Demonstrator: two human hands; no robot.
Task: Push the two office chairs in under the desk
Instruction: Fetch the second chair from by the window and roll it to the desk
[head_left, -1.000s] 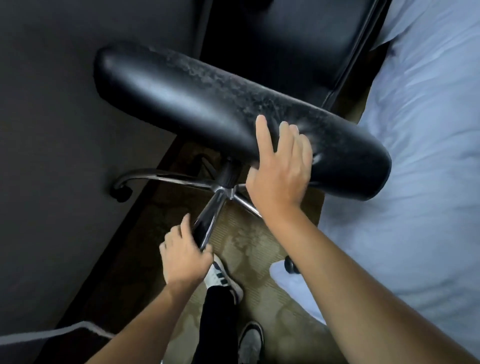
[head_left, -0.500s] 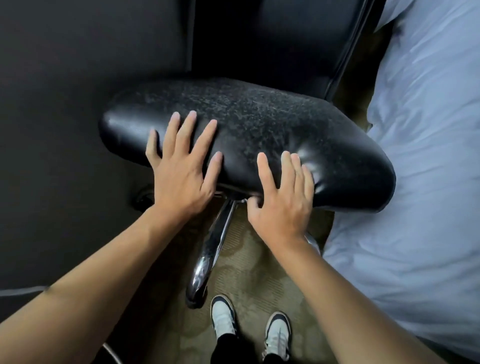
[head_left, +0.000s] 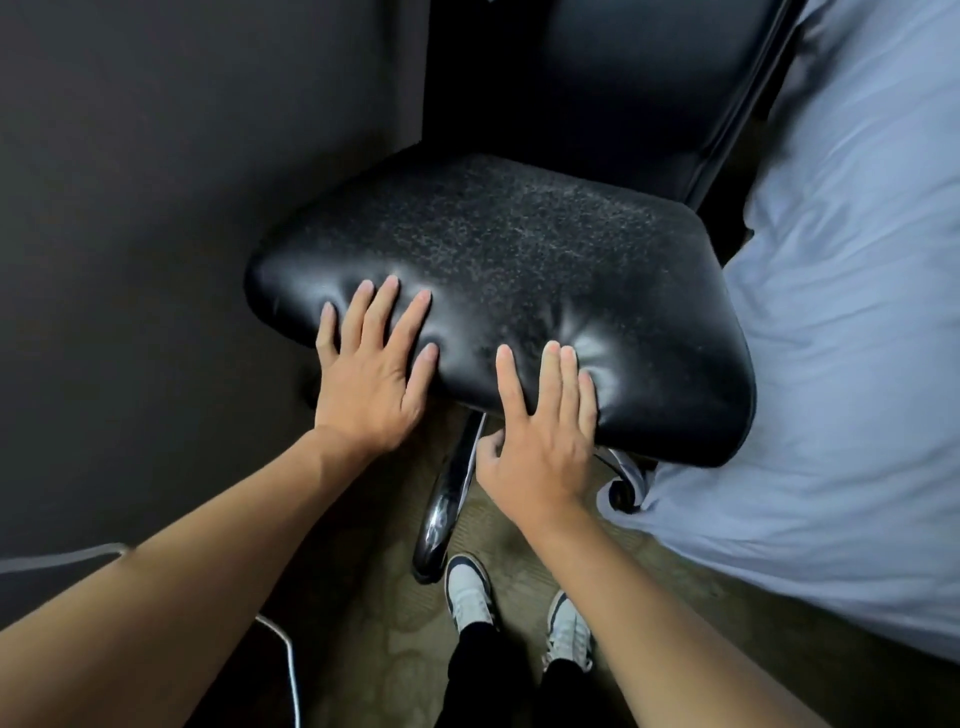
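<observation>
One black leather office chair is in view, its worn seat (head_left: 519, 249) right in front of me and its backrest (head_left: 597, 78) standing at the far side. My left hand (head_left: 371, 374) lies flat on the seat's front left edge with the fingers spread. My right hand (head_left: 540, 441) presses on the front edge further right, fingers on top and thumb tucked below the rim. Neither hand closes around anything. A chrome base leg (head_left: 449, 499) points toward my feet. No second chair is visible.
A dark flat surface (head_left: 156, 208) fills the left side, close against the seat. A bed with a white sheet (head_left: 841, 364) crowds the right, touching a chair caster (head_left: 623, 493). A white cable (head_left: 291, 665) lies on the patterned carpet beside my shoes (head_left: 467, 592).
My left hand rose from near the chrome base and landed flat on the seat. The seat now shows more from above, and my right hand has kept to the front edge.
</observation>
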